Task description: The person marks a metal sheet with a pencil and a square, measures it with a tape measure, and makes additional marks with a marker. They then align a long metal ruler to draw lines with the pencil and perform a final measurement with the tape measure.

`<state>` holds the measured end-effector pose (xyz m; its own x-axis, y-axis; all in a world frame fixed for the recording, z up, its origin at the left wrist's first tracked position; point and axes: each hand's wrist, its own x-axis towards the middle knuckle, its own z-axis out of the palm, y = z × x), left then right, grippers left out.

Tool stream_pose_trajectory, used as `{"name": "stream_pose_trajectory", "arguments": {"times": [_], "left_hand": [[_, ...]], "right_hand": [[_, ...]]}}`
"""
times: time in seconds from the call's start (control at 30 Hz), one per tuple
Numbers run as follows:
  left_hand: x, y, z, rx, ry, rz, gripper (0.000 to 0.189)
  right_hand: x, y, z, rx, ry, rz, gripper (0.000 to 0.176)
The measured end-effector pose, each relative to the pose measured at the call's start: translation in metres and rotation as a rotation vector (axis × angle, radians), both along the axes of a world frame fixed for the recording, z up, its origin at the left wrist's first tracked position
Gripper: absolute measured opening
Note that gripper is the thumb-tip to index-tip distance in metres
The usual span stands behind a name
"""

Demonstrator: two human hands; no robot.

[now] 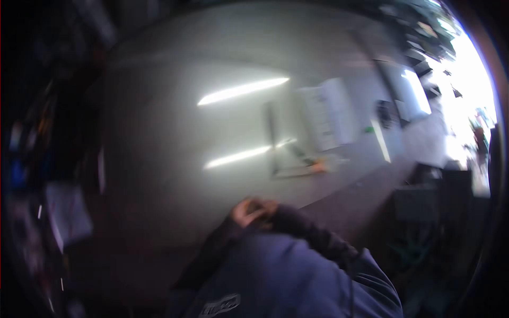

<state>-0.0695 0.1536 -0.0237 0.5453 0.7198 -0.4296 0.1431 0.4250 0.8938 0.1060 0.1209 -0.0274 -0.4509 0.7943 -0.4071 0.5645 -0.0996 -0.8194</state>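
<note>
My left hand [244, 213] and my right hand [270, 207] are brought together close in front of my body, at the near edge of the table. Motion blur smears the fingers of both, and I cannot tell whether they hold anything. Dark sleeves reach down to both wrists. Beyond the hands, on the tabletop, lies a long thin L-shaped dark strip [271, 127]. Beside its lower end is a blurred orange-ended thing [317, 166] with a dark shaft.
White sheets of paper [328, 114] lie on the large shiny table [154, 122], which reflects two light tubes. To the right are a small green item [369, 129], a dark object [385, 114] and a screen-like panel [415, 93]. Grey boxes [416, 204] stand at the lower right.
</note>
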Motion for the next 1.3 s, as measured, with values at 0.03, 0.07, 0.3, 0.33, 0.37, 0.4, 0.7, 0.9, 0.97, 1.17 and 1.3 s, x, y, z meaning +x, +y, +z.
{"name": "stream_pose_trajectory", "arguments": {"times": [0.03, 0.07, 0.3, 0.33, 0.37, 0.4, 0.7, 0.9, 0.97, 1.17, 1.3], "left_hand": [[0.001, -0.005, 0.009, 0.186, 0.134, -0.034, 0.055], [-0.001, -0.003, 0.019, 0.064, 0.142, -0.093, 0.054], [-0.032, -0.024, 0.020, -0.130, -0.002, 0.075, 0.035], [-0.036, -0.029, 0.018, -0.263, -0.180, 0.223, 0.031], [-0.041, -0.023, 0.018, -0.197, -0.101, 0.241, 0.026], [-0.058, -0.013, 0.021, -0.129, -0.026, 0.258, 0.021], [-0.256, 0.047, -0.025, 0.473, 0.755, 0.094, 0.017], [-0.253, 0.039, -0.008, 0.335, 0.813, -0.016, 0.020], [-0.249, 0.035, -0.008, 0.362, 0.822, -0.042, 0.020], [-0.240, 0.029, -0.017, 0.433, 0.810, 0.030, 0.019], [-0.246, 0.028, -0.026, 0.578, 0.783, 0.020, 0.020]], "right_hand": [[0.007, -0.010, 0.003, 0.068, 0.059, -0.028, 0.088], [0.007, -0.007, 0.008, -0.069, 0.123, 0.021, 0.092], [0.006, 0.004, 0.095, 0.034, -0.149, 0.246, 0.087], [0.009, 0.009, 0.101, 0.050, -0.191, 0.255, 0.084], [0.019, 0.012, 0.099, 0.058, -0.225, 0.267, 0.081], [0.030, 0.012, 0.092, 0.158, -0.243, 0.262, 0.076], [0.092, 0.025, 0.047, 0.445, -0.566, 0.135, 0.065], [0.090, 0.020, 0.037, 0.499, -0.613, 0.103, 0.064], [0.096, 0.018, 0.032, 0.513, -0.601, 0.079, 0.065], [0.100, 0.015, 0.031, 0.530, -0.595, 0.071, 0.064], [0.100, 0.014, 0.028, 0.493, -0.562, 0.047, 0.059]]}}
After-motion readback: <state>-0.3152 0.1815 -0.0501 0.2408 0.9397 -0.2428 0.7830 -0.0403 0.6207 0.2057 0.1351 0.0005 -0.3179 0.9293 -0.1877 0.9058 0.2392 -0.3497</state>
